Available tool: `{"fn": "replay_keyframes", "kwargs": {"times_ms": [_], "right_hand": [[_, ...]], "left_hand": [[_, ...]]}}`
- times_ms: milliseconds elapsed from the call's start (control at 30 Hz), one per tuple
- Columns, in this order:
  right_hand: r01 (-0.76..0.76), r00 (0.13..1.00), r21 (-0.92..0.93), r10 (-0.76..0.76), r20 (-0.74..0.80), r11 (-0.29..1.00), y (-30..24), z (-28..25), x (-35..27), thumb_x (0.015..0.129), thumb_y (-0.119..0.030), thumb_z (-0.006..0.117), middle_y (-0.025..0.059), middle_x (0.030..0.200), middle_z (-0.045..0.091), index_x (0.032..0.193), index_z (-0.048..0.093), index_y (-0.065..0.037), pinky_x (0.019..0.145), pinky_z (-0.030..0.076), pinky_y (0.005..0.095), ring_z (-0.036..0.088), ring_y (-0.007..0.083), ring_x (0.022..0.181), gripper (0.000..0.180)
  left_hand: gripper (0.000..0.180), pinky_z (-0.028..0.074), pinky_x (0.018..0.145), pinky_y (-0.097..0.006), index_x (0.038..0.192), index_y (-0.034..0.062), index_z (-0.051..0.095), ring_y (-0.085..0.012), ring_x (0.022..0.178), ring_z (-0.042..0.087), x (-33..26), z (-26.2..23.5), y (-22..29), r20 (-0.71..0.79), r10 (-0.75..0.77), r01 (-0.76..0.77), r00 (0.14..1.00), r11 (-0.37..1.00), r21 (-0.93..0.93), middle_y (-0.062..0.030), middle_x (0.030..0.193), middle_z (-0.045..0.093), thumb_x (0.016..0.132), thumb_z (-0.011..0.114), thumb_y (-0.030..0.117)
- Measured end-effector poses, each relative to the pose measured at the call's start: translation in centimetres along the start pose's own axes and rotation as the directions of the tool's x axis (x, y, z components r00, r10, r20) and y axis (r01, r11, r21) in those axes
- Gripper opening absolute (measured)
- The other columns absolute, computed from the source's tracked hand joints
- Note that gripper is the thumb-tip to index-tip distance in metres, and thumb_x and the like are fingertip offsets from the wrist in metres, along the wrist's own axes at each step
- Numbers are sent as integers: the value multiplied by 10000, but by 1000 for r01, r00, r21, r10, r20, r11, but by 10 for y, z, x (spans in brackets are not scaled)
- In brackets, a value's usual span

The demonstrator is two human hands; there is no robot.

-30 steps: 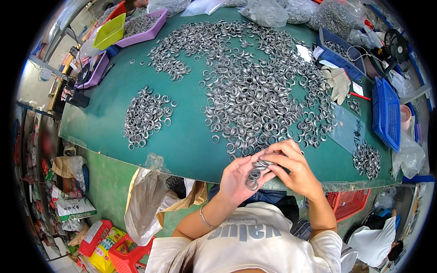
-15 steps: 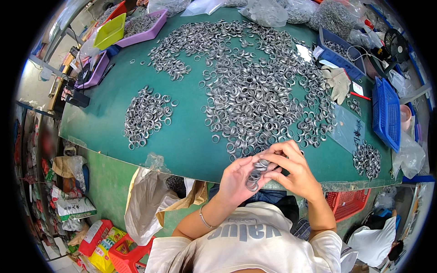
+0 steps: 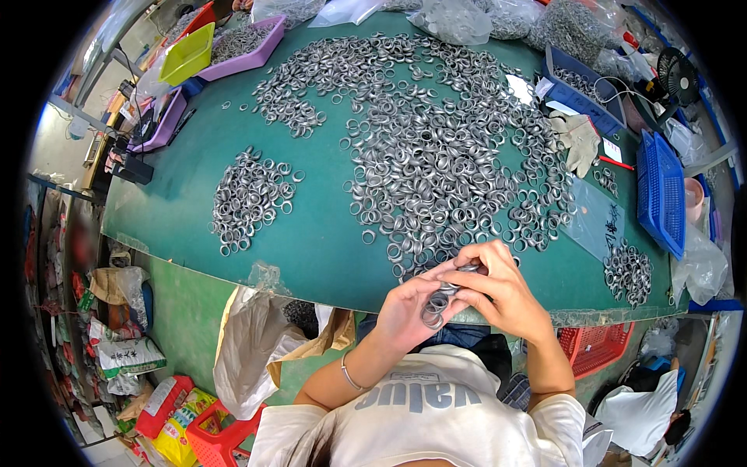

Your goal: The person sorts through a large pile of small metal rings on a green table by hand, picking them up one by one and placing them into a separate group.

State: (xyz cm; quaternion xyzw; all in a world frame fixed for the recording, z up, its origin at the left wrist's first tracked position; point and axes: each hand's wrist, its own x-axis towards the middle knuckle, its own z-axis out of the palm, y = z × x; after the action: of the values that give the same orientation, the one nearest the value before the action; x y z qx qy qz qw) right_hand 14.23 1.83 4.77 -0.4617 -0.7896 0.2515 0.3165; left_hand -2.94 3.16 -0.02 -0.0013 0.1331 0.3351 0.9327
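Note:
Several grey metal rings (image 3: 434, 307) lie in the palm and fingers of my left hand (image 3: 404, 313), just above the table's near edge. My right hand (image 3: 504, 289) meets it from the right, its thumb and fingers pinched around a ring at the upper end of the held group; part of that ring is hidden by the fingers. A large spread of similar rings (image 3: 436, 163) covers the middle of the green table (image 3: 319, 210) beyond my hands. To the left sits a smaller ring pile (image 3: 250, 198), and another small pile (image 3: 627, 274) lies near the right edge.
Blue baskets (image 3: 660, 194) and a blue bin (image 3: 583, 93) stand along the right, near a work glove (image 3: 577, 144) and a fan (image 3: 677, 76). Purple and yellow trays (image 3: 188, 56) are at the far left. An open paper sack (image 3: 249, 350) stands below the table's front edge.
My right fingers have closed in over the upper end of the held rings, covering more of them. My left hand has barely moved. The piles look the same.

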Motion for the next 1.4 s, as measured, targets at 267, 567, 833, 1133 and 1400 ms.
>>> {"fn": "replay_keyframes", "kwargs": {"times_ms": [267, 567, 833, 1133, 1400], "right_hand": [[-44, 999, 30, 44, -2, 999, -2, 1, 1, 725, -95, 644, 77, 931, 506, 986, 661, -78, 778, 378, 334, 455, 242, 867, 262], [-105, 993, 133, 110, -31, 986, -1, 3, 3, 741, -41, 612, 66, 865, 510, 933, 669, -59, 731, 384, 316, 464, 215, 809, 201], [-104, 991, 118, 113, -69, 988, -3, 5, 2, 747, -20, 596, 68, 855, 513, 933, 664, -54, 708, 398, 314, 471, 219, 797, 200], [-96, 990, 59, 101, -101, 994, -3, 8, 2, 732, -15, 615, 70, 861, 525, 947, 657, -67, 714, 410, 327, 492, 234, 803, 225], [-37, 996, 29, 39, -84, 999, -3, 4, 1, 688, -100, 685, 82, 916, 526, 961, 657, -77, 756, 405, 349, 491, 256, 851, 275]], "left_hand": [[536, 416, 841, -327, 1279, -82, 347, -210, 1039, 513, 2, -4, 3, 105, -22, 16, 994, 998, 57, -179, 1191, 496, 780, 474, 66], [512, 390, 931, -337, 1275, -80, 352, -208, 1085, 500, 1, -3, 2, 52, -44, 35, 998, 985, 167, -158, 1164, 507, 796, 477, 49], [489, 376, 961, -349, 1264, -75, 365, -214, 1119, 482, 4, -12, 4, 171, -82, 75, 982, 996, 44, -163, 1187, 491, 796, 460, 32], [483, 348, 993, -368, 1255, -67, 375, -226, 1132, 476, 3, -5, 2, 67, -45, 36, 997, 992, 122, -158, 1177, 502, 789, 452, 34], [538, 443, 775, -251, 1255, -55, 369, -162, 917, 541, 4, 4, 5, 45, -57, 52, 997, 992, 117, -104, 1030, 530, 751, 463, 107]]}}
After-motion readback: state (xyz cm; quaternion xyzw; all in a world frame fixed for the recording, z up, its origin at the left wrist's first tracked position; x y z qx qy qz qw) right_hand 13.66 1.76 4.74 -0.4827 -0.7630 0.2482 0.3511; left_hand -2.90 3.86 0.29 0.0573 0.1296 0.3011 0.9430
